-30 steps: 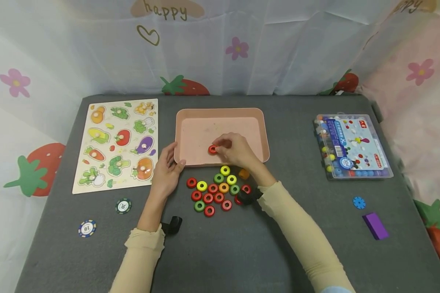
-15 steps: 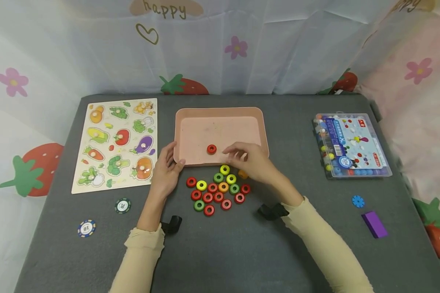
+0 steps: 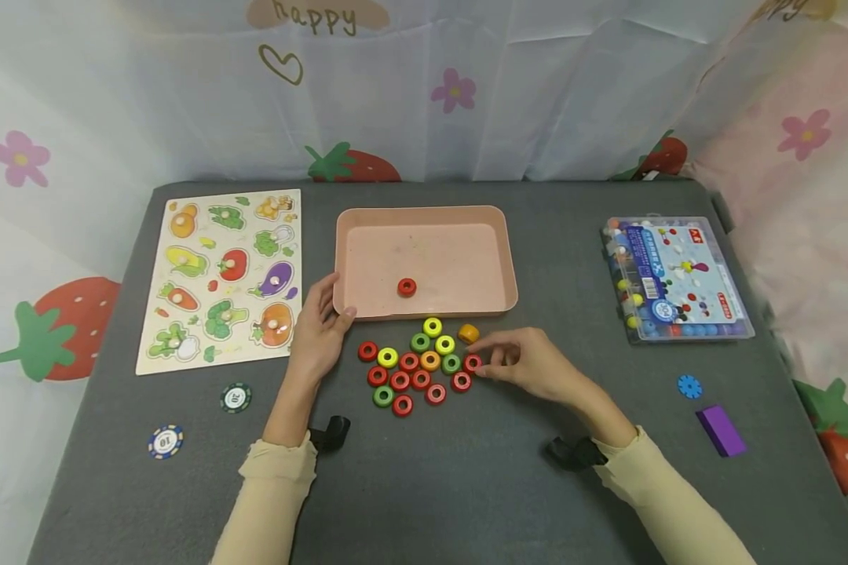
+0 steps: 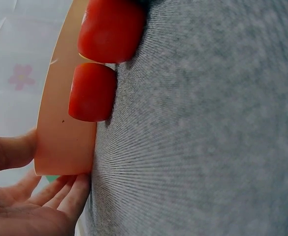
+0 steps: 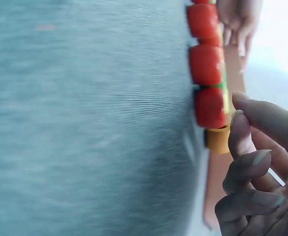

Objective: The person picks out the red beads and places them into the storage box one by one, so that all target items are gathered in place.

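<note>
My left hand (image 3: 316, 329) grips the near left corner of a pink tray (image 3: 459, 259), thumb on the front side and fingers along the left side. One red ring-shaped bead (image 3: 406, 287) lies in the tray, near its front. Just in front of the tray is a group of similar beads in red, yellow, green and orange, including a yellow bead (image 3: 433, 327) and a green bead (image 3: 383, 395). My right hand (image 3: 530, 361) is at the group's right side, thumb and index finger parted, fingertips right at a red bead (image 3: 472, 363). An orange bead (image 5: 217, 140) lies beside them, on its side.
To the left lies a vegetable puzzle board (image 3: 219, 282), with two poker chips (image 3: 236, 398) in front of it. On the right are a clear case of coloured balls (image 3: 678, 280), a blue disc (image 3: 689, 386) and a purple block (image 3: 721, 431). A printed curtain (image 3: 424, 102) stands behind the table.
My right hand has let go of the red bead in the tray and moved back and right to the bead group. My left hand stays on the tray corner.
</note>
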`<state>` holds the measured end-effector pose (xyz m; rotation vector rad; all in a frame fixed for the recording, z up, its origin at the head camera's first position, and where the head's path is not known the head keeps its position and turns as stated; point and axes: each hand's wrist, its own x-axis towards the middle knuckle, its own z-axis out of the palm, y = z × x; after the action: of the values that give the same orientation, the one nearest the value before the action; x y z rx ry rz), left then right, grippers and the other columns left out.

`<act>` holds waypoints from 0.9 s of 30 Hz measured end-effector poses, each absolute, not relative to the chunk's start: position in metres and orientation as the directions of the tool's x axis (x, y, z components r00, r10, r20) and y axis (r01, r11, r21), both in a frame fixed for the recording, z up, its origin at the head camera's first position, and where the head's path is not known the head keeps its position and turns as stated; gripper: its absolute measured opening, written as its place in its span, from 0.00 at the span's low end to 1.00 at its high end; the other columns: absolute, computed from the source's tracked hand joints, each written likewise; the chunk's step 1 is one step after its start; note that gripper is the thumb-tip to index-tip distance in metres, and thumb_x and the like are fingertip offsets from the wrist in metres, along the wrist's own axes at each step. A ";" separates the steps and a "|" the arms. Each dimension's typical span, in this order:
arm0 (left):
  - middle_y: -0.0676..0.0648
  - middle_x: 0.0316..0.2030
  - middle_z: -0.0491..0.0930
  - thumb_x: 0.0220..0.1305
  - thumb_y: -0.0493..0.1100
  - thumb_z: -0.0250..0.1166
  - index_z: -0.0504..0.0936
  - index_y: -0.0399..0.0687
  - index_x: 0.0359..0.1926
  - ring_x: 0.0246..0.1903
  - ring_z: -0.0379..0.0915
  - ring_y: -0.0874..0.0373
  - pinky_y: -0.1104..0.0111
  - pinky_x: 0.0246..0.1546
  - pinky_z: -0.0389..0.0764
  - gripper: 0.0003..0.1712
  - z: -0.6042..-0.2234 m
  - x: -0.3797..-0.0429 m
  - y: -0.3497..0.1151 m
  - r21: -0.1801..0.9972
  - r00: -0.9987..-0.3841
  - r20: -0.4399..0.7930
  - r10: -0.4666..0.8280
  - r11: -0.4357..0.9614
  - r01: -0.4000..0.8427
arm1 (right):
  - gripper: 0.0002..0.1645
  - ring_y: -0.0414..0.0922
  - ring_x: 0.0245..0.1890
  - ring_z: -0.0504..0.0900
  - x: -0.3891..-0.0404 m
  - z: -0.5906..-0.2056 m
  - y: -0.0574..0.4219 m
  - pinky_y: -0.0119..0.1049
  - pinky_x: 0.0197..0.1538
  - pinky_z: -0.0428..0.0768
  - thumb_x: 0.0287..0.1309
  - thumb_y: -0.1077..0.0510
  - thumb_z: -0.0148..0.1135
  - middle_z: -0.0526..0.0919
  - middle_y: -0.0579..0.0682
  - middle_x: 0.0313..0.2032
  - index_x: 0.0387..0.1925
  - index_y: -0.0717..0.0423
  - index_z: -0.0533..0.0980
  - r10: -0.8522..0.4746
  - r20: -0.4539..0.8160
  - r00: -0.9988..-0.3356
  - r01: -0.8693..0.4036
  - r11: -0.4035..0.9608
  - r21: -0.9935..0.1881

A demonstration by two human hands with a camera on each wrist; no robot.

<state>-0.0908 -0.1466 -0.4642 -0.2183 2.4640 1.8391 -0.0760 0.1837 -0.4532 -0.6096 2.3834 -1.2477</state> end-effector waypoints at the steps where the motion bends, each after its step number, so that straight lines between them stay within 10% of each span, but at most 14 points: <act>1: 0.40 0.74 0.60 0.72 0.37 0.61 0.59 0.47 0.76 0.74 0.56 0.47 0.52 0.72 0.62 0.35 -0.464 -0.091 -0.147 0.949 -0.988 -0.131 -0.078 0.279 -0.148 | 0.17 0.37 0.18 0.72 -0.075 -0.456 0.185 0.28 0.21 0.68 0.56 0.59 0.74 0.81 0.41 0.23 0.48 0.48 0.85 -0.537 -0.127 -0.834 -0.199 0.506 -0.839; 16: 0.41 0.75 0.60 0.72 0.39 0.60 0.59 0.50 0.76 0.74 0.55 0.47 0.53 0.72 0.62 0.35 -0.465 -0.091 -0.147 0.940 -0.985 -0.157 -0.077 0.295 -0.173 | 0.16 0.38 0.20 0.74 -0.083 -0.452 0.177 0.30 0.24 0.71 0.53 0.56 0.77 0.81 0.41 0.23 0.44 0.49 0.82 -0.520 -0.075 -0.851 -0.239 0.512 -0.825; 27: 0.40 0.74 0.60 0.72 0.39 0.60 0.59 0.48 0.76 0.74 0.55 0.47 0.53 0.72 0.62 0.35 -0.465 -0.092 -0.148 0.945 -0.987 -0.143 -0.074 0.287 -0.158 | 0.16 0.43 0.30 0.77 -0.142 -0.444 0.152 0.33 0.34 0.75 0.52 0.57 0.77 0.81 0.48 0.29 0.43 0.53 0.84 -0.276 0.134 -0.952 -0.257 0.479 -0.839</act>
<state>-0.0916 -0.1477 -0.4655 -0.2228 2.4619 1.8213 -0.1425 0.1516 -0.4436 -0.4843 2.6847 -1.5183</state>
